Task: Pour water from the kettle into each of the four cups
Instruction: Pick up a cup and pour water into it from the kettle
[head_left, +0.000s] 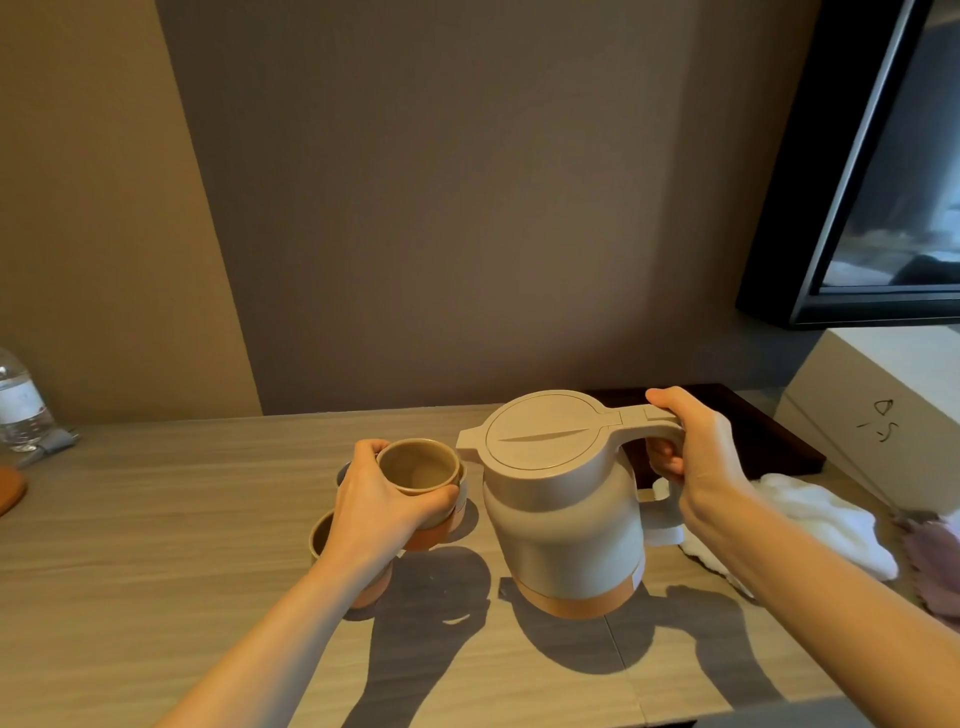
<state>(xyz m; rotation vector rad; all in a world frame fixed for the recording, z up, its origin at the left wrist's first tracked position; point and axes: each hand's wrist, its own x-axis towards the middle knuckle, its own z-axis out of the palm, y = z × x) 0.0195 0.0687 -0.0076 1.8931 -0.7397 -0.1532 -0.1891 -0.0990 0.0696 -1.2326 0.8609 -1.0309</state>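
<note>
Two hands are at work over the desk (156, 519). The left hand (374, 504) has its fingers wrapped around a tan cup (418, 467), lifted beside the spout of the kettle (561, 509). The right hand (701, 462) has its fingers closed on the kettle's handle; the kettle looks upright, lid shut. Another cup (324, 535) stands partly hidden under the left wrist.

The kettle (563, 512) stands on the table (156, 545), cups (418, 467) just left, cloth (826, 525) right, bottle (21, 400) far left.
</note>
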